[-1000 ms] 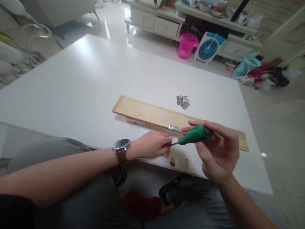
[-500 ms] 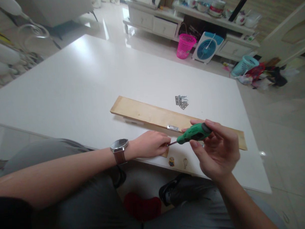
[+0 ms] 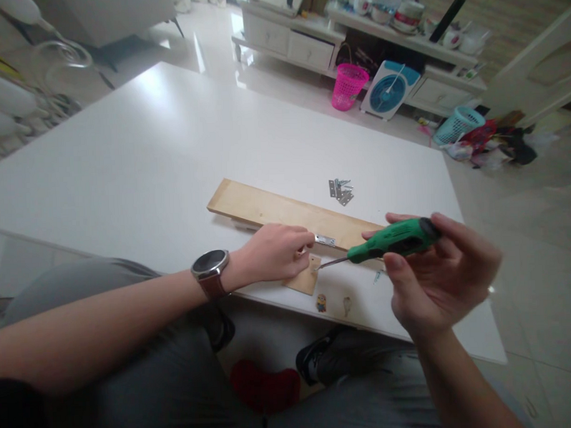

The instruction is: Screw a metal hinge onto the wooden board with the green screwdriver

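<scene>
My right hand (image 3: 438, 283) holds a green screwdriver (image 3: 392, 238) by its handle, the shaft pointing left. Its tip is over a small wooden board (image 3: 303, 281) at the table's near edge; whether it touches is unclear. My left hand (image 3: 282, 250), with a watch on its wrist, is closed, thumb and fingers together above that board, next to a metal hinge (image 3: 324, 240). What its fingertips hold, if anything, is hidden. The hinge sits at the near edge of a long wooden plank (image 3: 276, 205). Small screws (image 3: 377, 276) lie below the screwdriver.
Several loose hinges and screws (image 3: 341, 192) lie on the white table (image 3: 138, 157) behind the plank. A minion figure (image 3: 321, 302) and a small pale charm (image 3: 347, 305) lie near the front edge. Beyond stand a pink basket (image 3: 349, 87) and a blue fan (image 3: 388, 90).
My left hand has moved up off the small board, uncovering its right part. My right hand has shifted right with the screwdriver, whose tip stays near the board.
</scene>
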Demonstrator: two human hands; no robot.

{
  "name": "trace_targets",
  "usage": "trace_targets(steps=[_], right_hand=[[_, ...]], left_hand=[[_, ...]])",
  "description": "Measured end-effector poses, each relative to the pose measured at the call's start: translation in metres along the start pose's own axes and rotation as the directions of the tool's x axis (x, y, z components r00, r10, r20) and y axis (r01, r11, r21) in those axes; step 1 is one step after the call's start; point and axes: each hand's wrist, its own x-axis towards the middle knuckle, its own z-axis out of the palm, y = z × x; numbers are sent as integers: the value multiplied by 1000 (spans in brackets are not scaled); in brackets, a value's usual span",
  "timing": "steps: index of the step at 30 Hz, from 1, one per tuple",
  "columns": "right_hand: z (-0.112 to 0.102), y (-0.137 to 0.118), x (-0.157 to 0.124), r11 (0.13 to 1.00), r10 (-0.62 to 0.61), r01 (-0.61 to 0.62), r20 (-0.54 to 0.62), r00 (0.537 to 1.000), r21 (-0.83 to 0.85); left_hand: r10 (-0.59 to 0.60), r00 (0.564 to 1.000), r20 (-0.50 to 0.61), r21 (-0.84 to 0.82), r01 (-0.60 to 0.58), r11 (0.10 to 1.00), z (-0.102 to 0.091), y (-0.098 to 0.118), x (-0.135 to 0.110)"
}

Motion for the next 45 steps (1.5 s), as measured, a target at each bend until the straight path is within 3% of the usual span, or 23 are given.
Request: trace_targets(steps=[5, 8, 13, 18, 33, 40, 45], right_hand=[[1, 0, 20, 1000, 9, -14, -197, 980, -23], [0, 4, 38, 997, -32, 14, -243, 969, -73], [4, 3, 61, 987, -113, 84, -222, 968, -136], [14, 2, 65, 978, -52, 12, -191, 980, -208], [27, 2, 64, 988, 30, -50, -142, 989, -145], [26, 9, 60, 997, 81, -81, -106, 991, 0], [23, 17, 58, 997, 73, -74, -78, 994, -12]], left_hand=[[36, 985, -169, 47, -29, 998, 0, -12, 2], [70, 979, -190, 43, -63, 997, 6, -17, 3], [67, 983, -174, 26, -63, 998, 13, -22, 4], [49, 984, -172, 58, -39, 998, 13, -23, 3], [48, 988, -149, 107, -32, 994, 15, -22, 3], [50, 988, -143, 119, -33, 992, 11, -19, 3], [48, 989, -141, 126, -30, 992, 11, -19, 4]])
